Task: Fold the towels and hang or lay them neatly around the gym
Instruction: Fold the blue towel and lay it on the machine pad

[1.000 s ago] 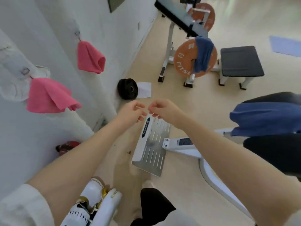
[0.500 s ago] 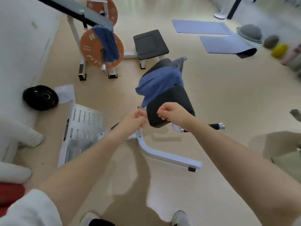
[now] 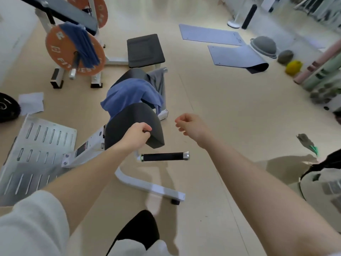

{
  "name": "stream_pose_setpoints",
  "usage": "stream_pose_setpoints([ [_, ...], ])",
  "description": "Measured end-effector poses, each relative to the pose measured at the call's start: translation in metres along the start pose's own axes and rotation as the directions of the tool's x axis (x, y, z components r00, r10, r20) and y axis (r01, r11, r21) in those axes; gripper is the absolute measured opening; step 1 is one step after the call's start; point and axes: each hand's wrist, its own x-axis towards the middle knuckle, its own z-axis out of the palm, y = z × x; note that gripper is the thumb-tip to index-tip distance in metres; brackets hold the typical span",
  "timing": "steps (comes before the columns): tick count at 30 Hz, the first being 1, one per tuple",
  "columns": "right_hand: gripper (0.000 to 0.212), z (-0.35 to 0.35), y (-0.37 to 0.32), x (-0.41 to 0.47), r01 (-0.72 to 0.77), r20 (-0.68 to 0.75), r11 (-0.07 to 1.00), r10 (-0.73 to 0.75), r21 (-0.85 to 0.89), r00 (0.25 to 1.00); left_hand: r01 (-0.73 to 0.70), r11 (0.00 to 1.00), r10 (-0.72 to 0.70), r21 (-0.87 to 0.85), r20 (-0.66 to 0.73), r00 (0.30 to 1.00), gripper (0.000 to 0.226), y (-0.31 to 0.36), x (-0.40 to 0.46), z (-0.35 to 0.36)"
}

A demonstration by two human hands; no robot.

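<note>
Two hands reach out over the floor, both with fingers curled and holding nothing. Left hand [image 3: 137, 134] hangs in front of the black pad [image 3: 134, 121] of a white-framed machine; whether it touches the pad is unclear. Right hand [image 3: 190, 125] hovers over bare floor, its grip narrow. One blue towel [image 3: 129, 95] lies draped over the machine between its pads. Another blue towel [image 3: 83, 45] hangs over the orange plate [image 3: 55, 47] on the rack behind.
</note>
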Motion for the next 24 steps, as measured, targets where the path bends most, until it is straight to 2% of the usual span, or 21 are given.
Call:
stream_pose_setpoints([
  [5,0.023,-0.014,-0.009,0.054,0.095,0.188,0.977,-0.058,-0.193,0.981,0.089,0.994,-0.09,0.069,0.017,0.996,0.037,0.006,0.071,0.015],
  [8,0.024,-0.028,-0.005,0.093,0.078,0.214,0.961,-0.02,-0.265,0.977,0.114,0.982,-0.106,0.151,-0.062,0.992,0.041,0.01,0.116,0.019],
  [10,0.025,-0.033,0.001,0.119,0.041,0.24,0.954,0.033,-0.295,0.97,0.182,0.965,-0.159,0.191,-0.128,0.979,0.046,0.01,0.136,0.018],
  [13,0.03,-0.033,0.001,0.159,0.048,0.288,0.933,0.061,-0.357,0.956,0.26,0.92,-0.227,0.294,-0.143,0.963,0.056,0.002,0.157,0.013],
  [16,0.033,-0.022,-0.008,0.195,0.136,0.342,0.895,0.019,-0.425,0.94,0.342,0.885,-0.33,0.315,-0.092,0.939,0.071,-0.015,0.171,0.009],
  [18,0.031,-0.007,-0.016,0.222,0.219,0.409,0.87,-0.022,-0.442,0.912,0.355,0.882,-0.35,0.31,-0.073,0.934,0.078,-0.025,0.175,0.008],
  [22,0.027,0.03,-0.025,0.281,0.392,0.545,0.794,-0.092,-0.466,0.833,0.352,0.817,-0.334,0.457,-0.122,0.934,0.085,-0.029,0.181,0.008],
  [24,0.032,0.045,-0.032,0.309,0.461,0.559,0.753,-0.151,-0.469,0.815,0.375,0.773,-0.344,0.512,-0.159,0.926,0.083,-0.028,0.187,0.01],
])
